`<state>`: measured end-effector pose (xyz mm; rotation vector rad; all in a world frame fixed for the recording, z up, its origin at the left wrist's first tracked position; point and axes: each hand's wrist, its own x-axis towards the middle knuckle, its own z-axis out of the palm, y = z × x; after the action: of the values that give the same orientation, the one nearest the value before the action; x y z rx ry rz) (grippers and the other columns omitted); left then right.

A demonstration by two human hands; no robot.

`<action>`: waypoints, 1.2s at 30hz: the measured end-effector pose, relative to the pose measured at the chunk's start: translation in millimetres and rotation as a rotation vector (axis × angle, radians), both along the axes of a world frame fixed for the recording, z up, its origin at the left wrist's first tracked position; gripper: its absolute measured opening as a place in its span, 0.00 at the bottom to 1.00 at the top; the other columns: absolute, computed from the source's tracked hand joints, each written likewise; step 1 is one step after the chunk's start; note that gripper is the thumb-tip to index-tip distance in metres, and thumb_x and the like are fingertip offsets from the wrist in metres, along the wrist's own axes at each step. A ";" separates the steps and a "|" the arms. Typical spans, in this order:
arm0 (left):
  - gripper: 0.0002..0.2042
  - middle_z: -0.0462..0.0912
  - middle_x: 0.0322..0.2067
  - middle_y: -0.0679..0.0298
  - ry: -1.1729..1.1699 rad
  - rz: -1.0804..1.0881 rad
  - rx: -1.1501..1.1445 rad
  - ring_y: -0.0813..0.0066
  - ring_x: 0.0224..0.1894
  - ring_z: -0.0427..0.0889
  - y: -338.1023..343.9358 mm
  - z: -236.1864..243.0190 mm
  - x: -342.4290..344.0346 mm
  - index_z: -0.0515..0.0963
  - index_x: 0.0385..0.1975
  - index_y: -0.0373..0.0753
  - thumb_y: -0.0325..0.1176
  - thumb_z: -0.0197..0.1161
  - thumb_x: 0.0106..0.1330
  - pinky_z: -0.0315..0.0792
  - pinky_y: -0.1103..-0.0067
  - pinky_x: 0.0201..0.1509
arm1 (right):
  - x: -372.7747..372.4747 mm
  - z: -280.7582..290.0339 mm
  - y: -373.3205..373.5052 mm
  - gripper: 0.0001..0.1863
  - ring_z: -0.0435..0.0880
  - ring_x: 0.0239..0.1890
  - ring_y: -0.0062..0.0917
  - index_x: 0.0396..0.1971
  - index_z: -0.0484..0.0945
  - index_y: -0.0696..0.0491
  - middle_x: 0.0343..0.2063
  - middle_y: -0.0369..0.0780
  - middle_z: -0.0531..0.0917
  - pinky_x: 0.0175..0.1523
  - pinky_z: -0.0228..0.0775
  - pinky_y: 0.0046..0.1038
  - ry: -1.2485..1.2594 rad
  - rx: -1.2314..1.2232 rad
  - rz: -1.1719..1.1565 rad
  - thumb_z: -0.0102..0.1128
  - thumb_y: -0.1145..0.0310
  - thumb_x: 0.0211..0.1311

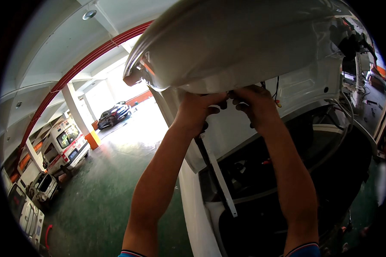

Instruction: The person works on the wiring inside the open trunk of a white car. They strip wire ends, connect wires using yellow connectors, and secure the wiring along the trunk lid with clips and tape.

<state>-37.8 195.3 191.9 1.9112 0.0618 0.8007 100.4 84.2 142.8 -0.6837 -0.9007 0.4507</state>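
Note:
Both my arms are raised to a white raised car lid (253, 47), and my hands work under the lower edge of its curved panel. My left hand (197, 110) has its fingers curled with the tips together; anything between them is too dark to make out. Close beside it, my right hand (257, 105) is closed too, its fingertips near the left ones and partly in shadow. Below my left hand a long black-and-silver bar (218, 177) slants down across the opening. To the right of my right hand dangle thin wires (277, 92) with small coloured ends.
The dark open compartment (261, 210) lies under the lid, bordered by a white body edge (195, 210) at left. A green floor (103, 197) stretches left, with a white van (66, 143), a dark car (114, 115) and a pillar (79, 111) farther off. Cluttered shelving (375, 79) stands at right.

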 end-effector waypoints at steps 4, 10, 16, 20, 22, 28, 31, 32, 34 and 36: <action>0.15 0.81 0.38 0.61 -0.040 0.014 -0.112 0.73 0.40 0.79 12.5 -11.2 4.3 0.77 0.46 0.32 0.36 0.64 0.65 0.72 0.76 0.44 | -18.3 -15.7 18.0 0.13 0.78 0.30 0.19 0.39 0.83 0.60 0.30 0.37 0.84 0.38 0.69 0.22 0.107 0.087 -0.082 0.66 0.66 0.59; 0.15 0.81 0.37 0.61 -0.038 0.088 0.013 0.73 0.39 0.80 12.8 -8.3 0.3 0.78 0.46 0.33 0.36 0.62 0.66 0.73 0.77 0.42 | -42.7 -38.2 24.1 0.13 0.76 0.27 0.17 0.40 0.83 0.61 0.28 0.36 0.83 0.33 0.68 0.20 0.083 0.074 -0.158 0.63 0.67 0.60; 0.13 0.82 0.36 0.63 -0.029 0.106 0.034 0.74 0.38 0.81 24.3 -7.7 -3.5 0.77 0.45 0.34 0.36 0.61 0.67 0.73 0.79 0.40 | -56.3 -105.0 26.0 0.11 0.76 0.26 0.16 0.38 0.83 0.61 0.26 0.35 0.82 0.32 0.68 0.20 0.026 -0.054 -0.045 0.62 0.69 0.61; 0.14 0.83 0.38 0.63 -0.021 0.127 0.017 0.73 0.40 0.81 24.0 -13.1 0.0 0.76 0.48 0.35 0.36 0.61 0.68 0.72 0.77 0.44 | -74.4 -154.7 12.8 0.09 0.77 0.27 0.15 0.38 0.83 0.60 0.26 0.35 0.83 0.35 0.69 0.20 0.051 -0.177 0.041 0.63 0.70 0.62; 0.14 0.82 0.39 0.64 -0.019 0.156 0.022 0.74 0.41 0.81 23.0 -15.8 0.6 0.76 0.48 0.35 0.37 0.59 0.69 0.72 0.77 0.45 | -83.4 -178.0 4.8 0.10 0.77 0.28 0.16 0.37 0.84 0.59 0.26 0.35 0.83 0.35 0.70 0.20 0.007 -0.267 0.019 0.65 0.69 0.61; 0.13 0.82 0.38 0.63 -0.014 0.127 0.051 0.75 0.41 0.80 17.3 -14.9 -0.5 0.75 0.48 0.34 0.36 0.58 0.71 0.71 0.79 0.45 | -89.8 -231.4 -28.2 0.10 0.79 0.30 0.15 0.34 0.84 0.58 0.27 0.35 0.84 0.36 0.71 0.20 0.092 -0.414 -0.062 0.68 0.67 0.61; 0.13 0.82 0.38 0.63 -0.025 0.085 0.042 0.75 0.41 0.80 23.1 -14.7 0.6 0.75 0.47 0.34 0.37 0.58 0.71 0.71 0.79 0.45 | -74.7 -246.6 -47.2 0.08 0.79 0.31 0.15 0.36 0.83 0.58 0.29 0.36 0.84 0.37 0.72 0.20 0.171 -0.387 -0.191 0.67 0.70 0.60; 0.13 0.82 0.38 0.63 -0.029 0.088 0.046 0.74 0.41 0.80 20.8 -14.7 0.7 0.75 0.47 0.34 0.37 0.58 0.71 0.71 0.79 0.45 | -67.6 -245.4 -56.4 0.08 0.79 0.32 0.15 0.37 0.83 0.58 0.30 0.36 0.84 0.37 0.72 0.21 0.172 -0.399 -0.265 0.67 0.70 0.60; 0.13 0.82 0.38 0.62 -0.038 0.093 0.053 0.74 0.41 0.80 19.8 -14.9 0.0 0.75 0.47 0.34 0.37 0.59 0.71 0.71 0.78 0.45 | -52.1 -234.0 -73.5 0.08 0.79 0.32 0.16 0.38 0.83 0.58 0.30 0.36 0.84 0.38 0.73 0.23 0.116 -0.408 -0.501 0.65 0.71 0.61; 0.13 0.82 0.38 0.61 -0.041 0.095 0.055 0.74 0.40 0.81 22.7 -17.4 -2.0 0.76 0.47 0.34 0.37 0.59 0.71 0.71 0.78 0.45 | -28.9 -220.6 -81.6 0.09 0.79 0.32 0.18 0.39 0.82 0.57 0.31 0.37 0.84 0.39 0.73 0.24 0.024 -0.355 -0.778 0.65 0.71 0.61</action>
<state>-39.8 218.1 174.5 1.9547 0.1071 0.9136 71.5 2.6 -77.8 -1.2782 -0.4716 -0.0867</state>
